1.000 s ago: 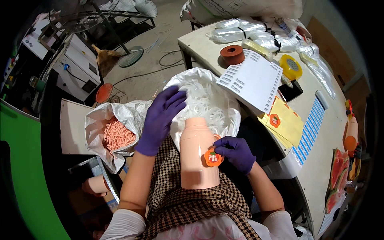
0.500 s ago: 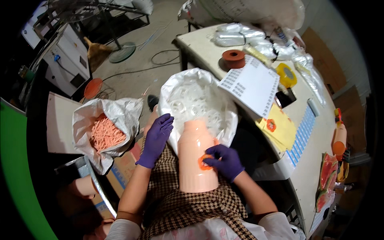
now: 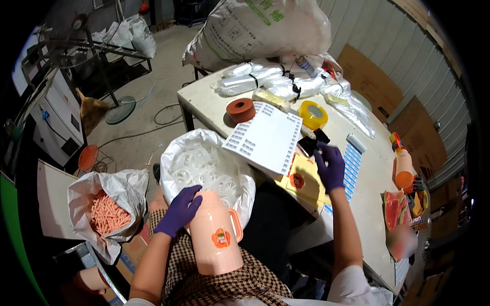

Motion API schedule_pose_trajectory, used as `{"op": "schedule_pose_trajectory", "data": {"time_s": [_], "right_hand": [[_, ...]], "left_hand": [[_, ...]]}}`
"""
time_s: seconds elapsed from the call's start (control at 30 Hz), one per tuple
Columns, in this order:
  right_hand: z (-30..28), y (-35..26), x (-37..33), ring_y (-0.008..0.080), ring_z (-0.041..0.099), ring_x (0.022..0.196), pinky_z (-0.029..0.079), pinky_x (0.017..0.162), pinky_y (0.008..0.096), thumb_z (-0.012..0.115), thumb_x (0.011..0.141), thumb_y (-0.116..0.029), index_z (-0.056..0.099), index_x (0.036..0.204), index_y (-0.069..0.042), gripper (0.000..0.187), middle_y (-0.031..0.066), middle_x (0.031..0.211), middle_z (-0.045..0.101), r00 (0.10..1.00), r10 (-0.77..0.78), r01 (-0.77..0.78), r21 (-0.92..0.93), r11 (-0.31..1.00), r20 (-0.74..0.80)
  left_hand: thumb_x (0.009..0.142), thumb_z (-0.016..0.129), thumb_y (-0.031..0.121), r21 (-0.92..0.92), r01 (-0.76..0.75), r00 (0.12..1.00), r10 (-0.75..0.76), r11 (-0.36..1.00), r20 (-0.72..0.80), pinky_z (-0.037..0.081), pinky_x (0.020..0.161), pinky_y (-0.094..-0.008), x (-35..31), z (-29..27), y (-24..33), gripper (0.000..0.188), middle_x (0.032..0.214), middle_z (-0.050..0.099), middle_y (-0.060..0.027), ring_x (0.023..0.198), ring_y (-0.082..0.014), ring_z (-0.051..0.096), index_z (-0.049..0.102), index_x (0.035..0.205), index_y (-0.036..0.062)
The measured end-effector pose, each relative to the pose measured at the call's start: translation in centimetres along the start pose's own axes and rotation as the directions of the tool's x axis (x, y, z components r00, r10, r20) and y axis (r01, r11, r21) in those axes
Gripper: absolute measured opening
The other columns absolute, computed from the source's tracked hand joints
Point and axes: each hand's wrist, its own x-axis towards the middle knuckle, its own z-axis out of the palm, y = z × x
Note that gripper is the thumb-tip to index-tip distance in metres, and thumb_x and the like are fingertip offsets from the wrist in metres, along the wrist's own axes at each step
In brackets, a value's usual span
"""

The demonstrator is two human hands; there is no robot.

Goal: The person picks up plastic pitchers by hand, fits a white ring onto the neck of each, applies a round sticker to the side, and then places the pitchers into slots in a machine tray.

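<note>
A glossy peach-coloured thermos jug (image 3: pixel 210 239) with a side handle rests on my lap, tilted slightly. An orange flower-shaped sticker (image 3: pixel 221 238) sits on its front. My left hand (image 3: pixel 178 213), in a purple glove, grips the jug's upper left side near the neck. Over the table, my gloved right hand (image 3: pixel 332 167) is closed with its fingers bent; whatever they may pinch is hidden. It is beside a small black box (image 3: pixel 308 146) and yellow sheets (image 3: pixel 303 176) bearing another orange flower sticker (image 3: pixel 296 180).
Before me stands a white sack (image 3: pixel 168 168) of clear plastic rings; left of it, another sack (image 3: pixel 135 183) holds peach-coloured sticks. On the table (image 3: pixel 375 168) lie a printed label sheet (image 3: pixel 270 132), a brown roll (image 3: pixel 241 109), yellow tape (image 3: pixel 313 115) and bundled plastic bags (image 3: pixel 237 85).
My right hand has left the jug's sticker and moved right over the table. My left hand has come onto the jug. The jug has turned, showing its handle, and the view has swung right.
</note>
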Motion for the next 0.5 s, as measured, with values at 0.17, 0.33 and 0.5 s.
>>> {"op": "schedule_pose_trajectory", "data": {"time_s": [0.17,0.33,0.5], "right_hand": [[5.1,9.0,10.0,0.0349,0.066,0.103,0.052,0.091,0.0434,0.064,0.089,-0.038,0.065,0.124,-0.009,0.046,0.0205,0.107,0.067,0.958,0.210,-0.118,-0.396,0.911,0.198],[9.3,10.5,11.6,0.0337,0.066,0.105,0.054,0.088,0.0451,0.053,0.093,-0.027,0.065,0.114,-0.013,0.028,0.0151,0.111,0.068,0.884,0.197,0.187,-0.706,0.684,0.425],[5.6,4.6,9.2,0.0310,0.070,0.095,0.056,0.079,0.0457,0.055,0.092,-0.016,0.066,0.109,-0.009,0.022,0.0164,0.105,0.068,0.977,0.165,-0.057,-0.579,0.813,0.136]], "left_hand": [[0.091,0.067,0.009,0.046,-0.143,0.978,0.148,0.989,-0.146,0.050,0.096,-0.0340,-0.1,1.4,1.5,0.034,0.120,0.064,-0.0148,0.111,-0.0256,0.063,0.062,0.123,0.0000],[0.086,0.072,0.008,0.263,-0.304,0.927,0.348,0.915,-0.138,0.051,0.094,-0.0388,0.8,-1.0,5.9,0.031,0.118,0.067,-0.0157,0.110,-0.0298,0.064,0.068,0.116,0.0023],[0.089,0.070,0.024,0.494,-0.565,0.796,0.595,0.661,0.113,0.039,0.107,-0.0475,7.7,0.1,7.7,0.039,0.133,0.061,-0.0128,0.127,-0.0337,0.054,0.066,0.125,0.0097]]}}
